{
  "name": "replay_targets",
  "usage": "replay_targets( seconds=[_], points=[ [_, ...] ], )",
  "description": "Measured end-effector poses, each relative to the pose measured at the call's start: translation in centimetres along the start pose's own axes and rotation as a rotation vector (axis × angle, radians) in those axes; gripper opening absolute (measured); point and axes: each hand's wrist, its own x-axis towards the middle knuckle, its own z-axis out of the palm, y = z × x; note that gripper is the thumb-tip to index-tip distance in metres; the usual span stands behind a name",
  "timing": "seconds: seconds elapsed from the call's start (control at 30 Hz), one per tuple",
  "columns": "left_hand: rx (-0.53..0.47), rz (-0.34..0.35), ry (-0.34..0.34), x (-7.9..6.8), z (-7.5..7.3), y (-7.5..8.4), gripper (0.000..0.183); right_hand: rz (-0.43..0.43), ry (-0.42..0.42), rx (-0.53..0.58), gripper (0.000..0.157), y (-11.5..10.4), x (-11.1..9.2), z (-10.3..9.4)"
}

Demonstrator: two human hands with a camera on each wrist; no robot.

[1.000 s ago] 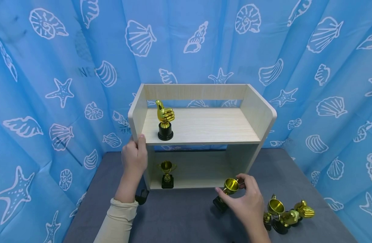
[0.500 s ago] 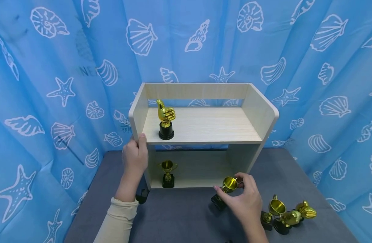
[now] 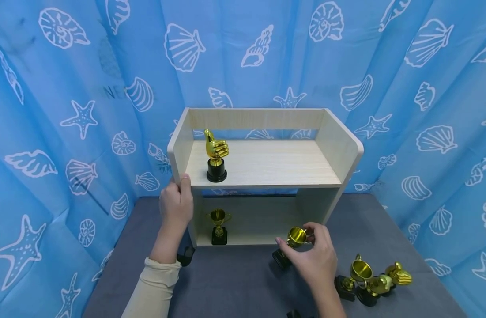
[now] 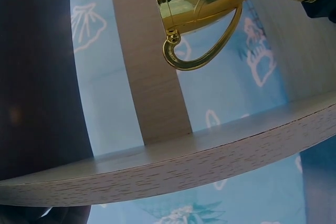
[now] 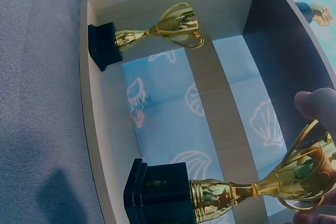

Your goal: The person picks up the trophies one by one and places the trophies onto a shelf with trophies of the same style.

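Note:
My right hand (image 3: pixel 316 258) pinches a gold trophy cup (image 3: pixel 296 237) by its handles, thumb on one side and fingers on the other. The cup's black base (image 5: pixel 157 190) hangs tilted just in front of the lower shelf. With my left hand (image 3: pixel 177 204) I grip the left side panel of the pale wooden shelf unit (image 3: pixel 262 186). Another trophy cup (image 3: pixel 218 221) stands upright at the left of the lower shelf; its handle also shows in the left wrist view. On the upper shelf, at the left, stands a gold thumbs-up trophy (image 3: pixel 216 154) on a black base.
Several more trophies cluster on the grey table right of my right hand, among them a cup (image 3: pixel 360 270) and a thumbs-up trophy (image 3: pixel 399 274). Behind the shelf unit hangs a blue curtain (image 3: pixel 243 53) with white shell prints.
My right hand has moved slightly left and up toward the lower shelf, carrying the trophy cup. The left hand stays on the side panel.

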Motion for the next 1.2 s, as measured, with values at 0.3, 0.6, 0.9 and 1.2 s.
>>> replay_targets(
  seconds=[0.3, 0.6, 0.9, 1.2],
  points=[
    [0.013, -0.01, 0.0, -0.1, 0.0, 0.1, 0.051, 0.031, -0.01, -0.009, 0.074, 0.1, 0.1, 0.6],
    [0.004, -0.007, 0.001, -0.1, 0.0, 0.3, 0.05, 0.038, 0.016, -0.014, 0.076, 0.2, 0.4, 1.2],
    [0.018, -0.018, 0.01, -0.2, -0.1, 0.3, 0.051, 0.045, -0.007, 0.007, 0.074, -0.1, 0.5, 1.6],
    [0.015, -0.03, -0.009, -0.2, -0.1, 0.2, 0.053, 0.058, -0.022, 0.021, 0.073, -0.4, 0.5, 2.0]
  ],
)
